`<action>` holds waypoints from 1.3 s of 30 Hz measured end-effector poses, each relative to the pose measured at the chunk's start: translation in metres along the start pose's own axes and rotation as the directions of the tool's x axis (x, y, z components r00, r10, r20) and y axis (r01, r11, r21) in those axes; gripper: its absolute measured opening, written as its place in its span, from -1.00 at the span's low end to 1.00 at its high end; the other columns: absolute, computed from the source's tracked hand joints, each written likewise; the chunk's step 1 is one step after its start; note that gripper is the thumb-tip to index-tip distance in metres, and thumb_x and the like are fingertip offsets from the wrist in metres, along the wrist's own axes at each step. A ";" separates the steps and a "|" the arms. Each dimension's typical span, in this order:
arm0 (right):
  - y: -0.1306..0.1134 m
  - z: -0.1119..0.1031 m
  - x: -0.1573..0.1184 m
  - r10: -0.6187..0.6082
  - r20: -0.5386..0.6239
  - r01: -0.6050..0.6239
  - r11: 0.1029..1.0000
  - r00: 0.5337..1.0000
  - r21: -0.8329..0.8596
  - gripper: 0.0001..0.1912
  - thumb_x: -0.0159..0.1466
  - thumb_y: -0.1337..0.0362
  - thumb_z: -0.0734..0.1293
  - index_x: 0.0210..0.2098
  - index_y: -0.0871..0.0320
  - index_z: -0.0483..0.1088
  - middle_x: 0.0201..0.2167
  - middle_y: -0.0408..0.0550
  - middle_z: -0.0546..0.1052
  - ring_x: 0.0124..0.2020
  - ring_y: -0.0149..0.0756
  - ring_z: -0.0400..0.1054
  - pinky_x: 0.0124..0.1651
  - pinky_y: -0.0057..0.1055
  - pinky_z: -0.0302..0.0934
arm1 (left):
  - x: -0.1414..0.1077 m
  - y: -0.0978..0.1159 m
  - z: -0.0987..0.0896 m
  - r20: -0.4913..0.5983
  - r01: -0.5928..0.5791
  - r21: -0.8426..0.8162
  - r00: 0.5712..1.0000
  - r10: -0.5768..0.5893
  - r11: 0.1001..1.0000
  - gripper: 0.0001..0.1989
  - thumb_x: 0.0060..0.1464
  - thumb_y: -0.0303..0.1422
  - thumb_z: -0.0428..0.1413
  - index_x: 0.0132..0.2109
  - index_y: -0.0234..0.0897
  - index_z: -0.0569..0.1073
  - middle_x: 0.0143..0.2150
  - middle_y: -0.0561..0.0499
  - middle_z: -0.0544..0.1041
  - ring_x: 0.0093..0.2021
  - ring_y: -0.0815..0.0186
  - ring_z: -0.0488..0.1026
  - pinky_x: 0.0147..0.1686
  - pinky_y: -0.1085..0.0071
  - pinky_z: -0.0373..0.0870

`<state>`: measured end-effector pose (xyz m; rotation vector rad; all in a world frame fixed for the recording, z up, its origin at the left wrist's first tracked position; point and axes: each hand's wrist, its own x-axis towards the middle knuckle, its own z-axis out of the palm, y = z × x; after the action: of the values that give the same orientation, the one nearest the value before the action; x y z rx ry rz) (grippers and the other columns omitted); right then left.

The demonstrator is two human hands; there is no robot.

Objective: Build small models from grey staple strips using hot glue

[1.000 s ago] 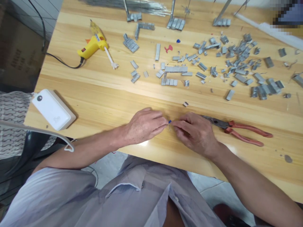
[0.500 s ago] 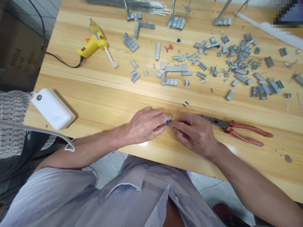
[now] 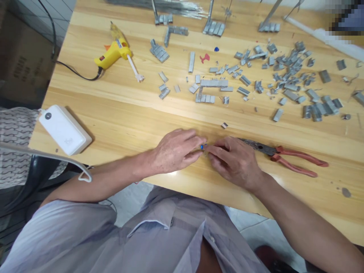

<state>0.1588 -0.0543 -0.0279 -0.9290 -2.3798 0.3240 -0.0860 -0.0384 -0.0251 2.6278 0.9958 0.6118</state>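
Between the fingertips of both hands is a small shiny blue piece [image 3: 201, 146], too small to name, with thin bits sticking out beside it. My left hand [image 3: 178, 151] reaches in from the left, thumb and fingers closed about the piece. From the other side, my right hand [image 3: 234, 161] meets it with thumb and forefinger pinched together; the remaining fingers are curled. Red-handled pliers [image 3: 267, 149] lie just right of my right hand, their jaw tips hidden behind it. A small dark-and-light chip [image 3: 224, 125] rests above the hands.
Several grey staple strips [image 3: 292, 68] are scattered at the upper right. A yellow glue gun [image 3: 115, 51] lies at the upper left, a white power bank [image 3: 65, 131] at the left edge. Metal stands [image 3: 214, 28] line the back. A red scrap [image 3: 204, 58] lies mid-table.
The blue piece has turned slightly between the fingertips and now looks rounder. Both hands stay in nearly the same place; the whole view has shifted slightly.
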 end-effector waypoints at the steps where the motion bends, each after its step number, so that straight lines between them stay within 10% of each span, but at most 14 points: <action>1: 0.000 0.000 0.000 -0.002 -0.005 0.002 1.000 1.000 0.000 -0.77 0.37 0.40 0.36 -0.02 0.12 0.58 -0.26 0.01 0.63 -0.30 -0.26 0.47 -0.24 -0.32 0.33 | 0.000 0.000 0.000 -0.016 0.009 0.000 1.000 -0.009 1.000 -0.74 0.36 -0.28 0.17 0.11 -0.30 0.47 -0.18 -0.05 0.59 -0.23 0.26 0.54 -0.22 0.33 0.41; 39: 0.000 0.001 0.002 -0.008 0.013 0.009 1.000 1.000 -0.023 -0.80 0.38 0.38 0.36 -0.04 0.13 0.59 -0.28 0.00 0.62 -0.32 -0.27 0.45 -0.25 -0.33 0.32 | 0.001 0.002 0.001 0.025 0.068 0.047 0.997 -0.069 0.997 -0.69 0.30 -0.20 0.24 0.05 -0.30 0.50 -0.14 -0.10 0.56 -0.15 0.14 0.52 -0.16 0.22 0.43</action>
<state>0.1569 -0.0531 -0.0280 -0.9296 -2.4033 0.3014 -0.0835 -0.0392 -0.0247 2.6218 1.0996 0.5430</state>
